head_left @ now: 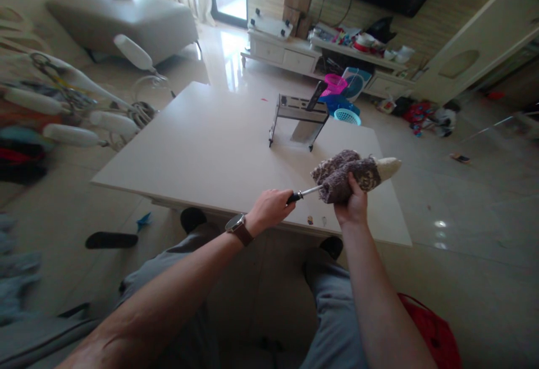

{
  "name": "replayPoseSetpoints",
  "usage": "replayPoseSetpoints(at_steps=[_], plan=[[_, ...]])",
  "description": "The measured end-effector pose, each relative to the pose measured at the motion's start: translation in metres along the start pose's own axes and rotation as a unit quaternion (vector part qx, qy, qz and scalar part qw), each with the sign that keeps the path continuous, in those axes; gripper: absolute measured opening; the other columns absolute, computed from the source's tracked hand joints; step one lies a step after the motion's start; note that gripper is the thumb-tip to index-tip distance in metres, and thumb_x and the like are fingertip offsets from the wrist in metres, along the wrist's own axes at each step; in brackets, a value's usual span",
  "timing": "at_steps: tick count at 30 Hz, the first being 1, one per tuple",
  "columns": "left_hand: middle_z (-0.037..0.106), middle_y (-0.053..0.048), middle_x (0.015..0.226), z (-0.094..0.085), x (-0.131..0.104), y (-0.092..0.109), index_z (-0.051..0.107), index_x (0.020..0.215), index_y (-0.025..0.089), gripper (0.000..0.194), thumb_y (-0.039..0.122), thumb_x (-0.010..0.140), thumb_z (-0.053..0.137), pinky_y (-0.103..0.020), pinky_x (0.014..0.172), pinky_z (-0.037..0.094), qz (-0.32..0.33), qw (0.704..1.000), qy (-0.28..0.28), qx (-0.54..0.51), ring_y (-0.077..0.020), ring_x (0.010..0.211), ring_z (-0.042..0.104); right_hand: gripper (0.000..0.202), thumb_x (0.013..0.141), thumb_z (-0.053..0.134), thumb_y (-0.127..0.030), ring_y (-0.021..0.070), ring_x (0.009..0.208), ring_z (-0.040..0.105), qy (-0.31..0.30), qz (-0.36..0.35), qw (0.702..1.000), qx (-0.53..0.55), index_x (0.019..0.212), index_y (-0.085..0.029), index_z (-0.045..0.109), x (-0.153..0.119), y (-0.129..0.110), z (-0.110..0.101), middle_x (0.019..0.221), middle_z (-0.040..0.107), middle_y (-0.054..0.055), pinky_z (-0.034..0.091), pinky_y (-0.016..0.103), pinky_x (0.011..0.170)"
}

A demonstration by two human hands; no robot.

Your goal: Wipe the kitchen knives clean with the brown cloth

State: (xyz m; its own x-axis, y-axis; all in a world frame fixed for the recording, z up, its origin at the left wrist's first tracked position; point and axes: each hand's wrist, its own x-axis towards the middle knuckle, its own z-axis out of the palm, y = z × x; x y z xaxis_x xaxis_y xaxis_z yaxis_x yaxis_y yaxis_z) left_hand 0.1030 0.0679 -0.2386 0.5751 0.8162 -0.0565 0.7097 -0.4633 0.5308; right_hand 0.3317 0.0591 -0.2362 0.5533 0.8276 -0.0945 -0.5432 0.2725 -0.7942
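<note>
My left hand [272,210], with a watch on its wrist, is closed round the black handle of a sharpening steel [310,190]. Its pale metal rod points right, and the far end goes out of sight at a fuzzy brown and cream cloth [341,181]. That cloth is bunched in my right hand [355,205], whose thumb presses on its front; a cream end sticks out to the right. Both hands are above the near right part of the white table [210,144]. Beyond them stands a knife block [298,108] with one black handle rising from its top.
Two tiny items, one a brownish figure [310,220], lie by the table's near edge. Pink and light blue baskets [347,116] stand behind the table. A white lamp-like fixture [113,122] is at the left, and a red bag [433,329] at the lower right.
</note>
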Motion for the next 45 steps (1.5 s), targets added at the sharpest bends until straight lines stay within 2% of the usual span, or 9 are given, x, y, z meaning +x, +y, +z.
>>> replayPoseSetpoints(at_steps=[6, 10, 16, 20, 30, 36, 38, 42, 45], plan=[[0.078, -0.013, 0.096, 0.007, 0.004, -0.001, 0.072, 0.099, 0.020, 0.024, 0.033, 0.100, 0.053, -0.032, 0.069, 0.038, -0.010, 0.998, 0.037, -0.053, -0.0253, 0.085, 0.071, 0.045, 0.062, 0.095, -0.022, 0.0221, 0.097, 0.076, -0.022, 0.028, 0.997, -0.067, 0.104, -0.018, 0.076, -0.036, 0.031, 0.032, 0.104, 0.081, 0.004, 0.061, 0.047, 0.101], [0.079, -0.012, 0.096, 0.010, 0.008, -0.001, 0.073, 0.092, 0.018, 0.020, 0.028, 0.096, 0.056, -0.031, 0.069, 0.039, -0.004, 0.994, 0.057, -0.098, -0.0228, 0.085, 0.070, 0.052, 0.060, 0.096, -0.023, 0.0232, 0.098, 0.076, -0.029, 0.019, 0.995, -0.091, 0.106, -0.016, 0.076, -0.040, 0.041, 0.039, 0.106, 0.081, 0.005, 0.061, 0.048, 0.101], [0.076, -0.009, 0.082, 0.002, 0.007, 0.002, 0.076, 0.090, 0.021, 0.023, 0.030, 0.094, 0.055, -0.033, 0.063, 0.033, 0.012, 0.998, 0.036, -0.054, -0.0219, 0.074, 0.066, 0.040, 0.070, 0.090, -0.021, 0.0209, 0.100, 0.077, 0.022, -0.069, 0.997, -0.034, 0.108, -0.020, 0.075, -0.005, 0.007, 0.016, 0.110, 0.080, 0.003, 0.062, 0.049, 0.101], [0.076, -0.010, 0.083, -0.002, 0.003, 0.002, 0.076, 0.089, 0.022, 0.022, 0.032, 0.093, 0.057, -0.033, 0.063, 0.033, -0.001, 0.999, 0.026, -0.026, -0.0235, 0.076, 0.067, 0.036, 0.075, 0.087, -0.021, 0.0200, 0.101, 0.078, 0.038, -0.081, 0.996, -0.008, 0.109, -0.021, 0.075, 0.008, -0.003, 0.000, 0.111, 0.080, 0.003, 0.063, 0.048, 0.099], [0.078, -0.012, 0.089, 0.003, 0.007, -0.007, 0.076, 0.090, 0.018, 0.024, 0.033, 0.094, 0.058, -0.032, 0.065, 0.035, -0.023, 0.994, 0.062, -0.089, -0.0216, 0.078, 0.066, 0.049, 0.063, 0.095, -0.024, 0.0233, 0.098, 0.077, -0.023, 0.015, 0.997, -0.077, 0.107, -0.016, 0.075, -0.043, 0.048, 0.042, 0.105, 0.082, 0.005, 0.062, 0.050, 0.101], [0.070, -0.008, 0.073, -0.005, 0.006, -0.002, 0.074, 0.080, 0.018, 0.022, 0.029, 0.089, 0.058, -0.033, 0.060, 0.025, -0.019, 0.993, 0.048, -0.108, -0.0165, 0.061, 0.050, 0.042, 0.068, 0.090, -0.020, 0.0208, 0.099, 0.077, 0.053, -0.095, 0.994, -0.018, 0.107, -0.018, 0.075, -0.005, 0.017, 0.025, 0.110, 0.080, 0.003, 0.062, 0.047, 0.101], [0.064, -0.005, 0.068, -0.003, 0.005, -0.001, 0.071, 0.076, 0.018, 0.020, 0.029, 0.087, 0.058, -0.033, 0.060, 0.023, -0.010, 0.991, 0.042, -0.127, -0.0149, 0.059, 0.044, 0.033, 0.074, 0.086, -0.022, 0.0193, 0.099, 0.077, 0.053, -0.086, 0.995, -0.007, 0.105, -0.019, 0.074, 0.002, 0.009, 0.017, 0.108, 0.080, 0.003, 0.063, 0.045, 0.099], [0.044, 0.003, 0.057, 0.004, 0.008, -0.005, 0.058, 0.064, 0.018, 0.021, 0.028, 0.083, 0.058, -0.031, 0.057, 0.022, -0.009, 0.973, 0.030, -0.229, -0.0116, 0.056, 0.034, 0.033, 0.076, 0.085, -0.026, 0.0181, 0.094, 0.077, 0.013, -0.002, 1.000, 0.001, 0.106, -0.020, 0.074, -0.012, 0.014, 0.019, 0.104, 0.081, 0.002, 0.064, 0.040, 0.093], [0.040, 0.005, 0.055, 0.009, 0.012, -0.006, 0.054, 0.063, 0.018, 0.019, 0.028, 0.079, 0.059, -0.027, 0.054, 0.023, -0.018, 0.919, -0.030, -0.392, -0.0101, 0.054, 0.034, 0.040, 0.069, 0.088, -0.022, 0.0194, 0.091, 0.076, -0.039, 0.049, 0.998, -0.017, 0.106, -0.021, 0.074, -0.034, 0.025, 0.031, 0.103, 0.081, 0.002, 0.064, 0.040, 0.091]])
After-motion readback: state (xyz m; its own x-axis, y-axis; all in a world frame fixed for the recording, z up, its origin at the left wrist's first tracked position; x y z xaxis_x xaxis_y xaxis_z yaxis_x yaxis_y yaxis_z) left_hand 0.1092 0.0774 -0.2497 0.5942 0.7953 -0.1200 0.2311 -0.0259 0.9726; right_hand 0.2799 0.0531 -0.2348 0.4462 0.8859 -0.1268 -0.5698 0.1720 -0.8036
